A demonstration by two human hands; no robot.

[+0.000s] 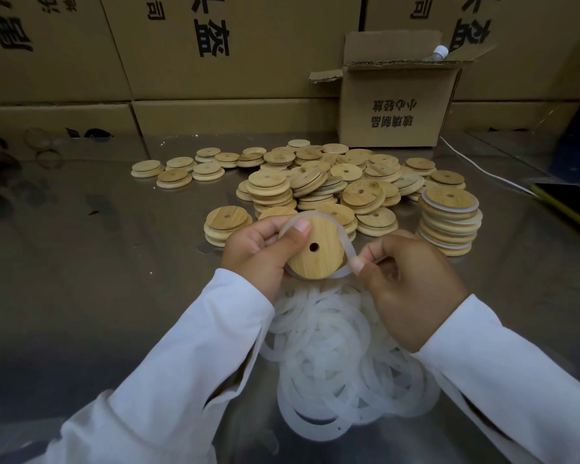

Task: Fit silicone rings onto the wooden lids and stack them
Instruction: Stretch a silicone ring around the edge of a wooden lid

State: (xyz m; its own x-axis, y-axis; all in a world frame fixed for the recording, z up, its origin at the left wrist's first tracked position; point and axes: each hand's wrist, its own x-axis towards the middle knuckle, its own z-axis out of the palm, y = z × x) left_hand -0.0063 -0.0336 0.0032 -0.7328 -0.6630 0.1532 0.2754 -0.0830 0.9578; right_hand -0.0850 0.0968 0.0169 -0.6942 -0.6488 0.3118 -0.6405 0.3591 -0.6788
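My left hand [253, 252] grips a round wooden lid [318, 254] with a small centre hole, thumb pressed on its upper edge. A translucent silicone ring [344, 241] loops around the lid's top and right side. My right hand [406, 279] pinches that ring at the lid's right edge. A heap of loose silicone rings [342, 360] lies on the metal table [98, 262] under my wrists. Behind my hands spreads a pile of bare wooden lids [318, 182]. To the right rises a stack of lids with rings fitted [449, 222].
An open cardboard box [395, 105] stands at the back right with a bottle cap [441, 50] showing above it. Large cartons [181, 61] wall off the back. A white cable [482, 169] and a dark yellow-edged object [570, 202] lie at the right.
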